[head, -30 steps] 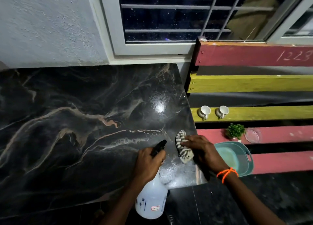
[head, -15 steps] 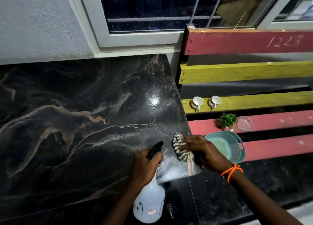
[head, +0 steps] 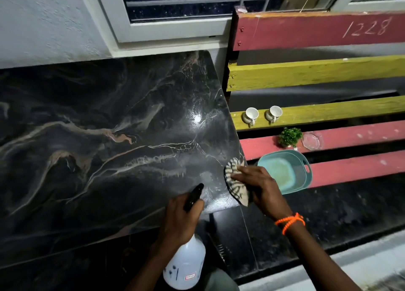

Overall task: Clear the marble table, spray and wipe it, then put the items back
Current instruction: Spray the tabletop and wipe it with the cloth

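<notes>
Black marble with pale swirls makes up the desk (head: 98, 137), and nothing stands on it. Only the head view shows this moment. The near right corner looks wet and shiny with spray.

The left hand (head: 182, 216) is wrapped tight round the neck of the spray bottle (head: 186, 266), with its black nozzle pointing at the wet corner. The bottle hangs just off the front edge of the desk. The right hand (head: 260, 187) presses a striped cloth (head: 235, 182) flat on that same corner. The fingers (head: 240, 174) lie spread on top of the cloth, holding it down, not bunched round it.

The step now looks like wiping the sprayed patch. To do it well, keep the cloth flat, push in long strokes away from the edge, and go over every wet spot so no streaks stay.

On the painted bench (head: 328, 113) to the right wait two cups (head: 252, 114), a small green plant (head: 289, 136), a clear dish (head: 312, 140) and a teal tub (head: 305, 165). They seem to be the things to put back later.
</notes>
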